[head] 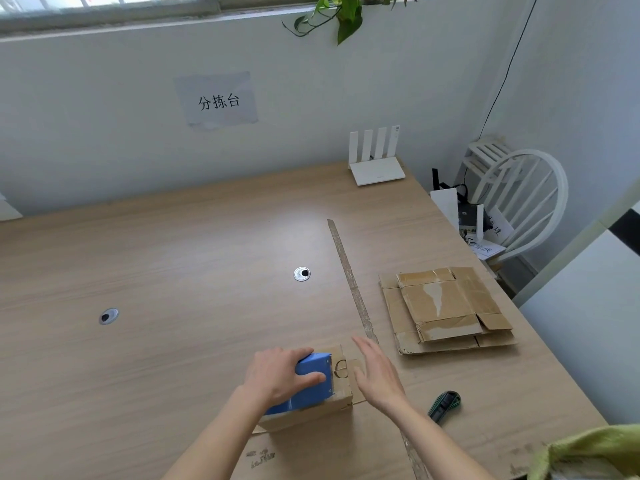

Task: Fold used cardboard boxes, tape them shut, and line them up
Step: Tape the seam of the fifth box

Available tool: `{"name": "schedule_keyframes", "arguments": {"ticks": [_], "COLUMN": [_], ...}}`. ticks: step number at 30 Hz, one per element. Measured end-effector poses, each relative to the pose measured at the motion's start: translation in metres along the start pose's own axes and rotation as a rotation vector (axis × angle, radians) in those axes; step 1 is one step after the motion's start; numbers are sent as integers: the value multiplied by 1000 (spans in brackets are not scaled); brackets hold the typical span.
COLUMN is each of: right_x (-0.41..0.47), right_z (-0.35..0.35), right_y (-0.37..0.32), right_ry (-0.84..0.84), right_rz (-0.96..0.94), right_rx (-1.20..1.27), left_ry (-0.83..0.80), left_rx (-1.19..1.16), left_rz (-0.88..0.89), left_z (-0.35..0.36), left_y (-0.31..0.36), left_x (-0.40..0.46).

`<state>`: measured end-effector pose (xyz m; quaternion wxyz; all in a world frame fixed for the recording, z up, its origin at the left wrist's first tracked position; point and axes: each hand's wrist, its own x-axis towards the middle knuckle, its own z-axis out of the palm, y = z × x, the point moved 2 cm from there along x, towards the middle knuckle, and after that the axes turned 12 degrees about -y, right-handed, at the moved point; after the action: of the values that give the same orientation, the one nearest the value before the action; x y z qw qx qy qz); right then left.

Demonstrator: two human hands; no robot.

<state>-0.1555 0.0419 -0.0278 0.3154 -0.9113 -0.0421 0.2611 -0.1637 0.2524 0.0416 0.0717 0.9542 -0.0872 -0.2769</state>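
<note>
Left hand [277, 374] grips tape dispenser [306, 384] | box [341, 398] half-hidden | right hand [375, 370] apart

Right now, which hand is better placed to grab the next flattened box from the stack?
Right. The right hand is open and holds nothing, and the stack of flattened boxes lies on its side of the table. The left hand is busy gripping the blue tape dispenser on the box.
</note>
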Motion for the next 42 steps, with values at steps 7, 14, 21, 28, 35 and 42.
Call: {"name": "schedule_keyframes", "arguments": {"ticks": [7, 14, 21, 28, 35, 42], "right_x": [3, 10, 8, 11, 12, 12], "right_z": [16, 20, 15, 15, 16, 17], "right_y": [-24, -23, -22, -24, -25, -28], "right_ry": [-366, -215, -209, -229, -222, -222], "right_rz": [-282, -310, -300, -289, -275, -262], "right_rx": [-241, -474, -553, -563, -575, -590], "left_ry": [-10, -44, -144, -204, -186, -154], "left_rx": [-32, 51, 17, -152, -216, -320], "left_rz": [11, 20, -198, -193, -156, -114], "left_z": [-1, -5, 3, 23, 29, 12], "left_y": [-6, -13, -122, -137, -149, -168], "left_x": [0, 2, -46, -57, -53, -51]}}
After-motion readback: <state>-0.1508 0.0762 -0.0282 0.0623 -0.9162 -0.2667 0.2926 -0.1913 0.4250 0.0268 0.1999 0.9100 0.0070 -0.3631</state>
